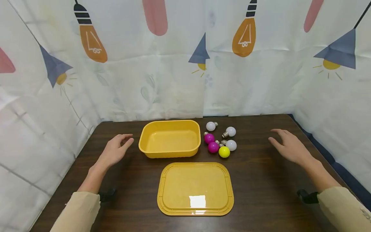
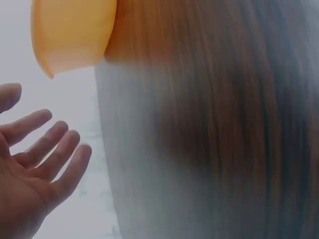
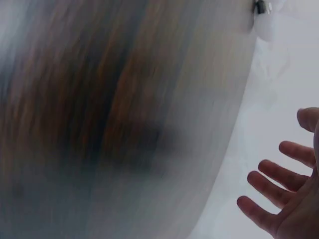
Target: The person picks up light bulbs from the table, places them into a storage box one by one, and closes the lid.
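Note:
My left hand (image 1: 115, 150) hovers over the table to the left of a deep yellow tray (image 1: 169, 154), its fingers loosely bent around nothing. On the far right, my right hand (image 1: 290, 149) is held the same way, apart from everything. Between the hands, right of the deep tray, lies a cluster of light bulbs: white ones such as this white bulb (image 1: 231, 131), two magenta ones including this magenta bulb (image 1: 213, 147), and a yellow bulb (image 1: 224, 152). In the left wrist view the deep tray's end shows above my spread fingers (image 2: 65, 159).
A flat yellow lid (image 1: 195, 190) with a raised rim lies in front of the deep tray, nearer me. Everything rests on a dark wooden table (image 1: 252, 193). White printed curtains (image 1: 179, 80) stand behind it and at both sides.

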A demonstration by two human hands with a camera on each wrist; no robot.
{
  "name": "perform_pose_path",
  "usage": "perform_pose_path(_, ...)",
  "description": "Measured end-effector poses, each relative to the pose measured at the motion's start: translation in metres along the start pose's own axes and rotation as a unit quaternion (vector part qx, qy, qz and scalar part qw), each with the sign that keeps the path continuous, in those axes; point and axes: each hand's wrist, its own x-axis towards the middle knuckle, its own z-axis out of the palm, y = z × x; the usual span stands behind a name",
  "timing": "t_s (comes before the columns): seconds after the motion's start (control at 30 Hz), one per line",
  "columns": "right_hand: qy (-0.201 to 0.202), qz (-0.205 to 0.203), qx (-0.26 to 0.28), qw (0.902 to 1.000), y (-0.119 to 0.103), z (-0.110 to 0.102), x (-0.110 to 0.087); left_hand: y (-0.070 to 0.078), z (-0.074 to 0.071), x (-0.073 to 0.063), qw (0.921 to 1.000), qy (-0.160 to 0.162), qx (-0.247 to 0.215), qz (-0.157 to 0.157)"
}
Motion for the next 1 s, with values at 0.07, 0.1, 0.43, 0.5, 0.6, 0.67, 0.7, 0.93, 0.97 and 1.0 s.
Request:
perform_pose_path(0.07,0.003,-0.009,0.009,0.9999,-0.004,0.001,0.001,0.003,0.003,0.000,0.9994,-0.003,-0.029,-0.017)
perform_pose_path(0.1,0.004,-0.012,0.013,0.9998,-0.006,0.002,0.002,0.004,0.004,0.000,0.9987,-0.005,-0.044,-0.027)
perform_pose_path(0.43,0.013,-0.027,0.041,0.9987,-0.016,0.009,0.005,0.013,0.010,0.010,0.9678,-0.051,-0.231,-0.084)
perform_pose_path(0.5,0.015,-0.030,0.042,0.9985,-0.018,0.011,0.006,0.014,0.011,0.012,0.9594,-0.057,-0.260,-0.094)
perform_pose_path(0.6,0.017,-0.035,0.045,0.9982,-0.021,0.012,0.008,0.013,0.014,0.014,0.9460,-0.066,-0.299,-0.105)
perform_pose_path(0.67,0.021,-0.040,0.047,0.9979,-0.022,0.014,0.009,0.012,0.015,0.014,0.9385,-0.070,-0.320,-0.111)
perform_pose_path(0.7,0.023,-0.042,0.048,0.9977,-0.023,0.014,0.009,0.012,0.015,0.015,0.9336,-0.072,-0.332,-0.114)
perform_pose_path(0.93,0.030,-0.053,0.066,0.9960,-0.029,0.019,0.012,0.007,0.016,0.019,0.9130,-0.080,-0.379,-0.128)
perform_pose_path(0.97,0.030,-0.053,0.067,0.9959,-0.030,0.019,0.013,0.006,0.017,0.019,0.9126,-0.079,-0.379,-0.130)
perform_pose_path(1.0,0.030,-0.054,0.067,0.9958,-0.031,0.020,0.013,0.006,0.017,0.020,0.9126,-0.079,-0.379,-0.131)
